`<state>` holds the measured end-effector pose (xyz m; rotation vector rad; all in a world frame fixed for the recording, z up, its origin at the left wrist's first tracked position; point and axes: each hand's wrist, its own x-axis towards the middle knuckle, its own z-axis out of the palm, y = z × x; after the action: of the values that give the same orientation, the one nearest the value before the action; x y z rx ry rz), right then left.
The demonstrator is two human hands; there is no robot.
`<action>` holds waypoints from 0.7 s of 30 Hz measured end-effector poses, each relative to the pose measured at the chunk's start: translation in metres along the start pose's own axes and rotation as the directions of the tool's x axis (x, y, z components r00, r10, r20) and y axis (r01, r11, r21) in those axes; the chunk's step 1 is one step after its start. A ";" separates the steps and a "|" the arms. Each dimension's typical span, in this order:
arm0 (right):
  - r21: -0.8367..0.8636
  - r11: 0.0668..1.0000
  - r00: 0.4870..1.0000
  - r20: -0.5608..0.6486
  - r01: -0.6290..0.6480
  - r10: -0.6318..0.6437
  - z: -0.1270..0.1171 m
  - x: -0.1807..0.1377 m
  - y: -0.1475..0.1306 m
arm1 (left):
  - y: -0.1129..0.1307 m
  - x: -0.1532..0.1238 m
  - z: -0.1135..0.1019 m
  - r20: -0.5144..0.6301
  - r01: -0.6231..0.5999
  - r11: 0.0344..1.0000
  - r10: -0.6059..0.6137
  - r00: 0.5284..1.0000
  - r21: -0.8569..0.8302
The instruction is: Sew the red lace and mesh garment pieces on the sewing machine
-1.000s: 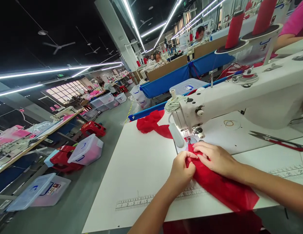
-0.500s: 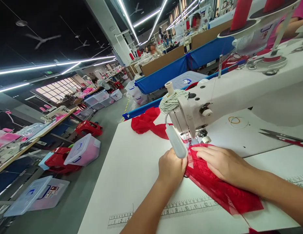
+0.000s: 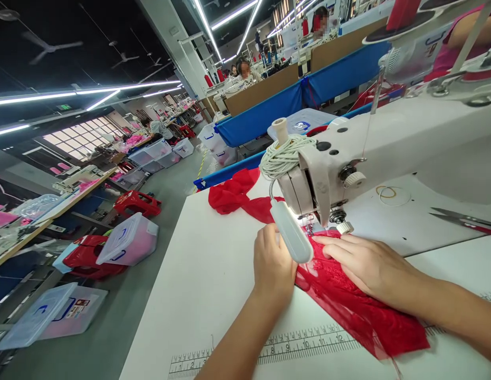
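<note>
Red sheer lace fabric lies under the needle area of a white sewing machine and trails toward the table's front. My left hand is closed at the fabric's left edge, its fingers curled and partly hidden behind the grey lamp. Flat on the lace, just right of the presser foot, rests my right hand, fingers stretched toward the needle. Behind the machine head, more red fabric sits bunched on the white table.
Scissors lie on the machine bed at right, near a loose ring of thread. A printed ruler runs along the table front. Plastic bins and red stools stand on the floor at left. Co-workers sit farther back.
My left hand has slid forward along the fabric's edge, closer to the presser foot. My right hand stays on the lace. The camera view has shifted slightly.
</note>
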<state>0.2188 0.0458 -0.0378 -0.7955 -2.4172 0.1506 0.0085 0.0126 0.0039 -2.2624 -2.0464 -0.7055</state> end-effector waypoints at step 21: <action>0.119 0.992 0.998 -0.048 -0.040 0.046 0.009 -0.011 0.012 | -0.001 -0.018 0.002 0.091 -0.512 0.856 0.506 0.858 0.075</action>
<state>0.2268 0.0500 -0.0538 -0.7881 -2.3208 0.2840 0.0077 -0.0041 -0.0038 -2.6233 -1.3456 -0.4773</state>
